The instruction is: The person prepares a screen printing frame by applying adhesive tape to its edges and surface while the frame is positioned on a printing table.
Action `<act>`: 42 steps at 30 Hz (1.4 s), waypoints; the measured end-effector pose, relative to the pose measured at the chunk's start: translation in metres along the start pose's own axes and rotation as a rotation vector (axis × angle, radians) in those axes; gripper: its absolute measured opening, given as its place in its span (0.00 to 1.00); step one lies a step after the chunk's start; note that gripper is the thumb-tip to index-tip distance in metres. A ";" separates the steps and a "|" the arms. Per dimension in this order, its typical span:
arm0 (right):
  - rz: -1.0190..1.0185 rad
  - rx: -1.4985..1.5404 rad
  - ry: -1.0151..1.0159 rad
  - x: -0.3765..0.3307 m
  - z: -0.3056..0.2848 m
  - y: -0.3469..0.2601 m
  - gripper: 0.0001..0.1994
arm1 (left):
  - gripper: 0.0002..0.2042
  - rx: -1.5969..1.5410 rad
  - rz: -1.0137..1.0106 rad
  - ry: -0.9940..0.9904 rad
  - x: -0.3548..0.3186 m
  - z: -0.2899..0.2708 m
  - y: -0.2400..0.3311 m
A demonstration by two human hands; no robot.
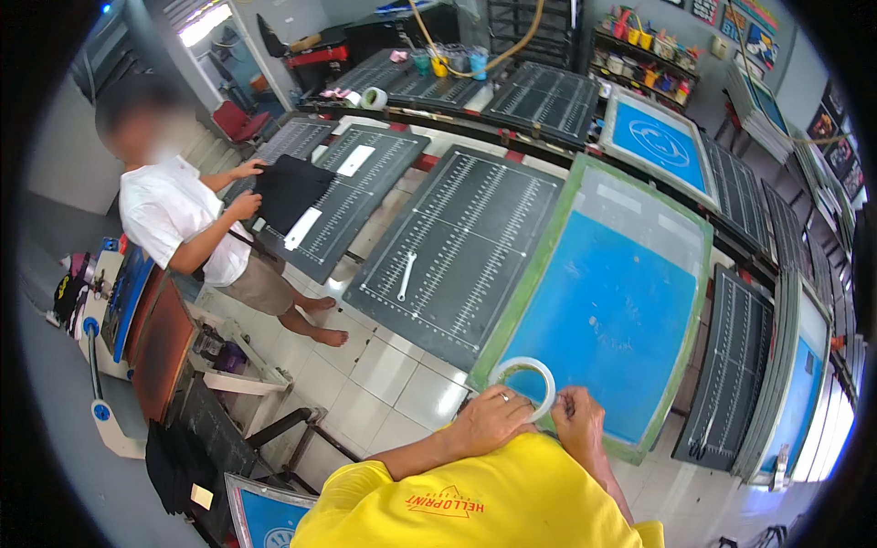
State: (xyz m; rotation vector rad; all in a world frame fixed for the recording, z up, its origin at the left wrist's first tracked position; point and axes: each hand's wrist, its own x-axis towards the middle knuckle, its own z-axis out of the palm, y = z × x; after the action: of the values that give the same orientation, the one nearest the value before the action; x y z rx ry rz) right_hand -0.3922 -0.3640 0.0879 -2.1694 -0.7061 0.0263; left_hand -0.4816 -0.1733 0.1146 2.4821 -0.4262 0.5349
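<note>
A pale roll of tape (546, 376) stands on edge close to my body, with my left hand (494, 418) closed around its lower side. Just right of the roll, my right hand (579, 421) has its fingers pinched together near the tape's rim. Whether a loose tape end is between those fingers is too small to see. Beyond both hands lies a large printing screen (598, 310) with blue mesh and a green-taped border. Its near left corner is right by the roll.
Left of the screen, a wrench (406, 277) lies on a black ruled platen (457, 242). A co-worker (196, 215) in a white shirt handles black fabric (290, 194) at another platen. A heat press (114, 338) stands far left. Another blue screen (660, 142) rests at the back right.
</note>
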 end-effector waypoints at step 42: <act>0.153 0.426 -0.134 0.007 -0.015 0.008 0.05 | 0.18 -0.030 0.063 -0.183 0.010 -0.003 -0.013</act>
State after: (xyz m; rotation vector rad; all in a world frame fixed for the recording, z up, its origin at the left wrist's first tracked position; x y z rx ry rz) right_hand -0.3785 -0.3750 0.0933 -1.8158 -0.5483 0.3721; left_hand -0.4686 -0.1632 0.1159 2.5047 -0.5816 0.3247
